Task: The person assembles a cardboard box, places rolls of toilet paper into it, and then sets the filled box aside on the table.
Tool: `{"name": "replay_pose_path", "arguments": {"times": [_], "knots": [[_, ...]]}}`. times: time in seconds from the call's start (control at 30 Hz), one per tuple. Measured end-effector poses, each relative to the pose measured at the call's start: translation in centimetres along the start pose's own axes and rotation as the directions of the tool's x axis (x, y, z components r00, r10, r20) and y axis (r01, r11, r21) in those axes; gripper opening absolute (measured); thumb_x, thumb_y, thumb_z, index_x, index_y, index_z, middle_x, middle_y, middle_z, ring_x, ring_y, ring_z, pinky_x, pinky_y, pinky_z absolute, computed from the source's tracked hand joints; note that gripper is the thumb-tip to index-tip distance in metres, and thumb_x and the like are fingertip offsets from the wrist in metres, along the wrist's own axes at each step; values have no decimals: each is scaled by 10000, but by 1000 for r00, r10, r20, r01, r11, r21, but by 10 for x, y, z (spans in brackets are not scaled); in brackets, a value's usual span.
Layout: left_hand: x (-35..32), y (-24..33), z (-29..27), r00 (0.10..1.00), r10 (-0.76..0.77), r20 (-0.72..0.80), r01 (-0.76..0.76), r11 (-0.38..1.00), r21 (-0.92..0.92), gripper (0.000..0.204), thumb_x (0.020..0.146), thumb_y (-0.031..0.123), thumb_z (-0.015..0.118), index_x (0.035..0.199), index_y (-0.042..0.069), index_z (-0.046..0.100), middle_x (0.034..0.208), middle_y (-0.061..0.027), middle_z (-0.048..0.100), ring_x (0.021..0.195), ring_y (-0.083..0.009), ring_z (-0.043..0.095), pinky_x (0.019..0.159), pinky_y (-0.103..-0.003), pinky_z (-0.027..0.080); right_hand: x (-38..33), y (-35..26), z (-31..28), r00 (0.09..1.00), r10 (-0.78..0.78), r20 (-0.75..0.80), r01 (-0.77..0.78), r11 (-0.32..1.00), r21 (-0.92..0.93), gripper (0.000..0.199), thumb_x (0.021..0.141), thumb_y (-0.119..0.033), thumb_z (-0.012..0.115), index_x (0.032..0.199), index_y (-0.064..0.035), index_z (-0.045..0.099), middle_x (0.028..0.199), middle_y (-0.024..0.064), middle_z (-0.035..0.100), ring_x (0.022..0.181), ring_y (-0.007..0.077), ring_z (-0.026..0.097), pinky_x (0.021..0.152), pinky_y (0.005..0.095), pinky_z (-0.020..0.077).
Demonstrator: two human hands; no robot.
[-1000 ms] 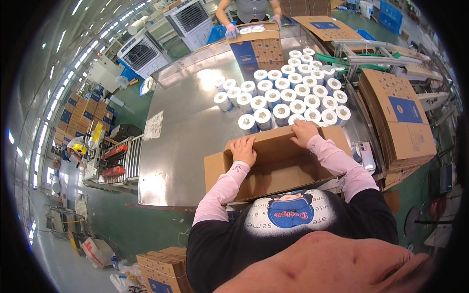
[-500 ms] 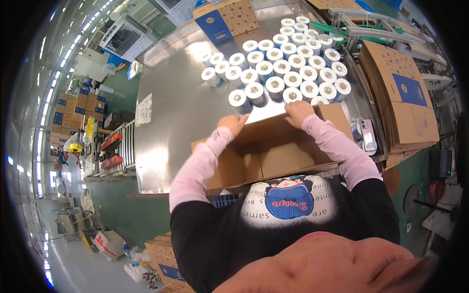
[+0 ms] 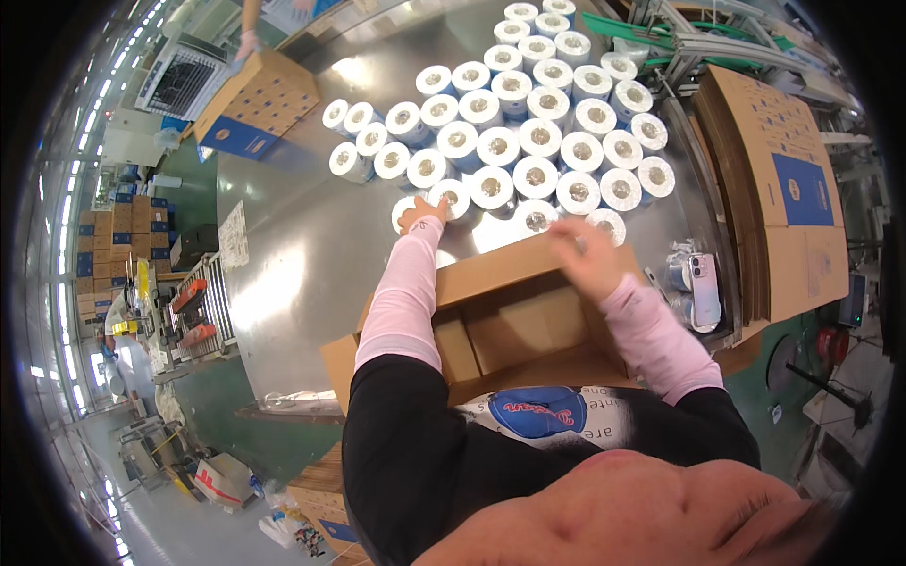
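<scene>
Forearms (image 3: pixel 401 292) in pink sleeves reached in from the near side, one on each side of the open carton (image 3: pixel 500 272). The left arm was nearly straight, with its left hand (image 3: pixel 422 217) palm down beyond the carton's far left corner. Its fingers were spread and bent over the near-left roll (image 3: pixel 400 219), beside an adjacent roll (image 3: pixel 453 196); whether they clamped it could not be determined. The right arm was bent, its right hand (image 3: pixel 587 259) blurred above the carton's far right edge with fingers partly curled; its grip, and any contact with the carton, could not be determined. White rolls (image 3: pixel 539 138) stood upright in a cluster on the metal table (image 3: pixel 302 203), on the far side of the carton. A phone (image 3: pixel 704 291) lay to the right.
</scene>
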State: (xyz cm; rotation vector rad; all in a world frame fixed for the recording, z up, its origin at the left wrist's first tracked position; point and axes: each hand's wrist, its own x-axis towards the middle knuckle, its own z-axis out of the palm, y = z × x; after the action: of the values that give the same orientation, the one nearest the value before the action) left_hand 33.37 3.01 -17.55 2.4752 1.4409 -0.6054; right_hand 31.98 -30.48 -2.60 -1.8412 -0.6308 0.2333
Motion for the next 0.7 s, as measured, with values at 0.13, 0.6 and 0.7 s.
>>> {"name": "replay_pose_path", "arguments": {"times": [0.13,0.6,0.7], "knots": [[-8,26,-10,997,59,-53,-52,990,133,749,732,624,663,1343,228,487,1314,-194,487,1227,-333,460,1001,-471,400,71,120,-46,963,266,-38,-265,916,-300,326,835,-197,637,1146,-100,637,1166,148,616,1113,298,567,923,402,462],[21,7,-18,972,202,117,-214,971,104,562,700,458,699,1171,157,642,1189,-129,630,1065,-242,616,952,-334,471,120,206,-10,890,390,236,56,421,-905,353,740,-267,717,1087,-226,665,1215,139,541,1236,306,440,1064,548,255],[30,-39,-37,938,339,70,-319,926,-204,490,697,397,695,1087,100,670,1056,-130,684,953,-234,656,893,-321,494,120,179,-35,862,420,284,41,501,-865,383,745,-254,695,1114,-155,658,1099,168,602,1087,301,568,945,488,420]]}}
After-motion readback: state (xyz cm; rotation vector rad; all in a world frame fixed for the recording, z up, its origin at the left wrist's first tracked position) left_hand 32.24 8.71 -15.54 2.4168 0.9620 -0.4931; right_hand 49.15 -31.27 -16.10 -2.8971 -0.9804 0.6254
